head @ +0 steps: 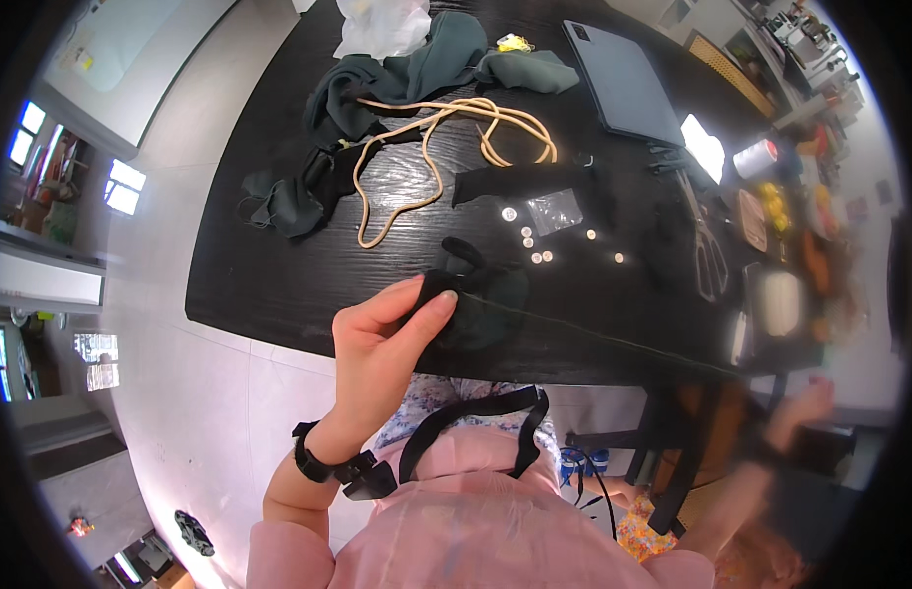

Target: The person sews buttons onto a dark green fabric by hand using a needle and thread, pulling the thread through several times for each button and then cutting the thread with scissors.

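Observation:
My left hand (pixel 382 331) pinches the edge of a dark fabric piece (pixel 485 309) between thumb and forefinger, just above the near edge of the black table (pixel 294 294). A small dark loop (pixel 463 254) stands up beside the pinched spot. From the fabric a thin thread (pixel 595 331) stretches nearly straight out to the right. My right hand (pixel 815 396), blurred and far out to the right, lies in line with it; its fingertips, and any needle there, cannot be made out.
Several white buttons (pixel 528 241) lie beyond the fabric, near a small clear bag (pixel 555 212). A tan cord (pixel 434 195) loops by crumpled dark green fabric (pixel 419 66). At right are scissors (pixel 710 254), a thread spool (pixel 755 158) and a grey tablet or laptop (pixel 625 85). Another person (pixel 640 523) sits close at right.

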`<action>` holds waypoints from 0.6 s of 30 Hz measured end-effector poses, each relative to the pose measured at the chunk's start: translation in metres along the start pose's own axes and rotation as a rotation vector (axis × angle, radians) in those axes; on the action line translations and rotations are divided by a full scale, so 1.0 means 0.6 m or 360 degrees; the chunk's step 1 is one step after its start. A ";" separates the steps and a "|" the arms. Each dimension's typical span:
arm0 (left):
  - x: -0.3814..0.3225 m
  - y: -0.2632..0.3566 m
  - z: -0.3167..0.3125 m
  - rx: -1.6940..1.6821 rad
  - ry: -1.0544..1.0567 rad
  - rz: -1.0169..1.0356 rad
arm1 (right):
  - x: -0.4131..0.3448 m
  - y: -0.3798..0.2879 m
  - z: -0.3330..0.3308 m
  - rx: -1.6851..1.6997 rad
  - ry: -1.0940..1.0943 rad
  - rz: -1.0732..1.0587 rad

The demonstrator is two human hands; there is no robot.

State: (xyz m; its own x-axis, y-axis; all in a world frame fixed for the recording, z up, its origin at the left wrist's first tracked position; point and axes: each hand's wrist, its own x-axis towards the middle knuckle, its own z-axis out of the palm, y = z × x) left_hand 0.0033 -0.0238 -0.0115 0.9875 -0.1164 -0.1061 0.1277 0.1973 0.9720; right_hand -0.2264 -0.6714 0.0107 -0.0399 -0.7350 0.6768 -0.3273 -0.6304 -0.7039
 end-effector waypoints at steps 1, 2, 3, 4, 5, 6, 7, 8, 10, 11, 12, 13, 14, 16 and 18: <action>-0.002 0.002 0.003 -0.0125 -0.0009 -0.0087 | -0.058 -0.054 0.035 0.0447 -0.0191 0.0127; -0.002 0.004 0.006 -0.0158 -0.0034 -0.0097 | -0.123 -0.119 0.055 0.0729 -0.0537 0.0273; -0.003 0.005 0.009 -0.0190 -0.0063 -0.0113 | -0.193 -0.188 0.067 0.0659 -0.0820 0.0092; -0.003 0.006 0.011 -0.0244 -0.0089 -0.0117 | -0.265 -0.257 0.078 0.0733 -0.1091 0.0098; -0.003 0.006 0.014 -0.0225 -0.0097 -0.0139 | -0.330 -0.326 0.078 0.0804 -0.1441 0.0179; -0.004 0.006 0.016 -0.0227 -0.0098 -0.0150 | -0.389 -0.389 0.075 0.0879 -0.1640 0.0391; -0.003 0.005 0.017 -0.0230 -0.0100 -0.0161 | -0.434 -0.445 0.072 0.0912 -0.1931 0.0576; -0.003 0.004 0.017 -0.0229 -0.0115 -0.0147 | -0.472 -0.490 0.078 0.1109 -0.2108 0.0356; -0.004 0.001 0.016 -0.0230 -0.0129 -0.0138 | -0.526 -0.553 0.094 0.1266 -0.2397 0.0239; -0.006 0.000 0.014 -0.0243 -0.0134 -0.0165 | -0.545 -0.572 0.100 0.1359 -0.2521 0.0385; -0.007 -0.001 0.012 -0.0255 -0.0132 -0.0211 | -0.560 -0.584 0.107 0.1325 -0.2497 0.0228; -0.010 -0.003 0.009 -0.0301 -0.0140 -0.0208 | -0.571 -0.591 0.111 0.1300 -0.2486 0.0142; -0.010 -0.004 0.009 -0.0284 -0.0147 -0.0164 | -0.580 -0.595 0.114 0.1296 -0.2535 0.0298; -0.008 -0.008 0.005 -0.0402 -0.0192 -0.0190 | -0.590 -0.594 0.115 0.1204 -0.2498 0.0201; -0.005 -0.011 0.004 -0.0461 -0.0215 -0.0200 | -0.596 -0.589 0.113 0.1138 -0.2555 0.0290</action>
State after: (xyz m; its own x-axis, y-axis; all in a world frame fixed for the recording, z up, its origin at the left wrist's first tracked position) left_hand -0.0005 -0.0269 -0.0174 0.9437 -0.2816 -0.1736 0.2876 0.4391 0.8512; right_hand -0.0323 -0.2026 0.0031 0.9991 -0.0226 0.0361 0.0317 -0.1729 -0.9844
